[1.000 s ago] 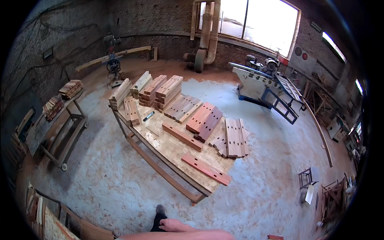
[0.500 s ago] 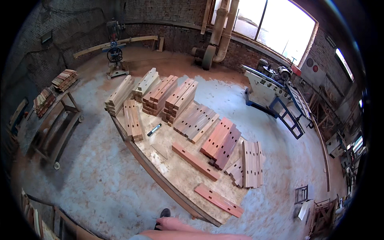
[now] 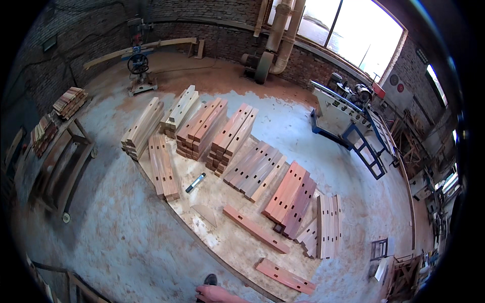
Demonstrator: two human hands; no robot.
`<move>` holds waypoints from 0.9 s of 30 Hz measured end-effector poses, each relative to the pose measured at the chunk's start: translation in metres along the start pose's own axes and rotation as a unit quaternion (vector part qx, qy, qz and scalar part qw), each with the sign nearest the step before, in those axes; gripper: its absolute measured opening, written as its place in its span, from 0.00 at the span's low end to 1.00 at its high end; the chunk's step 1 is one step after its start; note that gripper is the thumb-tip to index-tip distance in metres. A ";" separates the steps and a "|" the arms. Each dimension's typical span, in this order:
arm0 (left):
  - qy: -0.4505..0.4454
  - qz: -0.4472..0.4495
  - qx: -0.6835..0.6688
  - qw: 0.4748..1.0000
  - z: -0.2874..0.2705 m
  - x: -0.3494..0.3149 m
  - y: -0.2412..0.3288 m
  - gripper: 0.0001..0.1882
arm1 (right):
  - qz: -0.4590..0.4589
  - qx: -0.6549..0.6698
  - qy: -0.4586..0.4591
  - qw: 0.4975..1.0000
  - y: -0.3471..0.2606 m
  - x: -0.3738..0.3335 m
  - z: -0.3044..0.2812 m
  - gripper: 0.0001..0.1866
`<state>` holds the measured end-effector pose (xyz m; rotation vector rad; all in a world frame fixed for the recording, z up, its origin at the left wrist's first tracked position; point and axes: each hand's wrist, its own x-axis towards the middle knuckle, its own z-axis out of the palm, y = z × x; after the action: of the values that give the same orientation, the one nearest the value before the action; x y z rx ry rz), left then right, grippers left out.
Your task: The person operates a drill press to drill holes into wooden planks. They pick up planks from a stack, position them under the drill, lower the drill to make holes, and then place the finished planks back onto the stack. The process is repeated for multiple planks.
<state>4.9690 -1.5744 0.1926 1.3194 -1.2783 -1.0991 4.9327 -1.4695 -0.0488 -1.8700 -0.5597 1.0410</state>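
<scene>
At the lower edge, what seems to be my right hand shows in part, beside a dark shoe. Its fingers are too foreshortened and cut off to read, and something dark sits just left of it. My left hand does not show. In front of me stands a workbench with a pale top. A single reddish slotted timber piece lies on it, and another reddish piece rests near the close right end. A marker-like pen and a thin, pale half-round piece lie to the left.
Stacked slotted timbers line the bench's far side, with reddish boards and pale boards on the right. A wheeled cart stands left. Beyond are a machine with a handwheel, a blower and a blue-framed machine.
The view has shifted, and the bench and timbers appear larger and lower. Forearm skin that stretched along the lower edge is now mostly out of the picture. The timbers keep their arrangement.
</scene>
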 end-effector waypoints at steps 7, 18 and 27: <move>0.038 0.048 0.006 0.998 -0.032 -0.022 -0.003 0.20 | -0.038 -0.174 0.008 0.984 -0.033 0.013 -0.033 0.14; 0.070 0.044 -0.011 0.997 -0.022 -0.009 -0.022 0.19 | 0.023 -0.133 0.007 0.991 -0.054 0.002 -0.049 0.15; 0.022 0.140 -0.070 0.987 0.007 0.021 -0.026 0.16 | -0.079 -0.167 0.008 0.983 -0.011 -0.010 -0.018 0.16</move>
<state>4.9667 -1.5964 0.1657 1.0191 -1.2832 -0.9390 4.9426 -1.4798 -0.0310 -2.0801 -0.9035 0.8665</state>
